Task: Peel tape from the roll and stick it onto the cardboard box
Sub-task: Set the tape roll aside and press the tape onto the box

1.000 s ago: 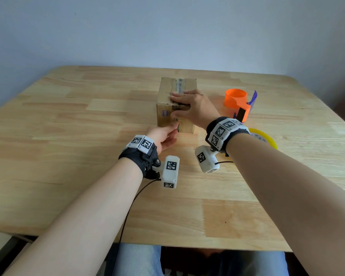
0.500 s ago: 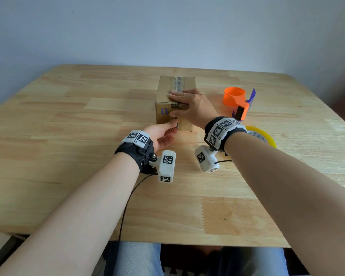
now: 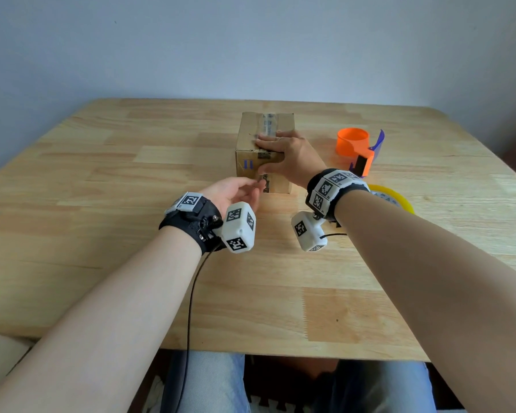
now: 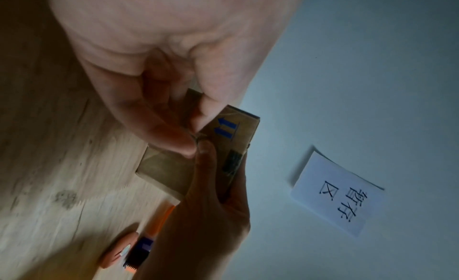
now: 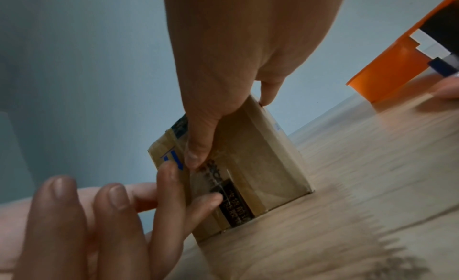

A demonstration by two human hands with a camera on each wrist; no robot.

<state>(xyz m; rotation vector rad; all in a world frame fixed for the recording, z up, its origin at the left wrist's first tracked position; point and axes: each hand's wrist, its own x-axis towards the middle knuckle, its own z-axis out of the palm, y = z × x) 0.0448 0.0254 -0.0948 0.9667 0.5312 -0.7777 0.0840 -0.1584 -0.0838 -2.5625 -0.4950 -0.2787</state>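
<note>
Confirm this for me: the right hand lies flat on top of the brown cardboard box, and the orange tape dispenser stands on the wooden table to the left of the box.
One thing is wrong: the side. In the head view the orange tape dispenser stands on the wooden table to the right of the brown cardboard box, not to its left. The right hand does lie on top of the box.

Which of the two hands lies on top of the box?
The right hand: its fingers lie across the cardboard box top. The left hand touches only the near side.
</note>
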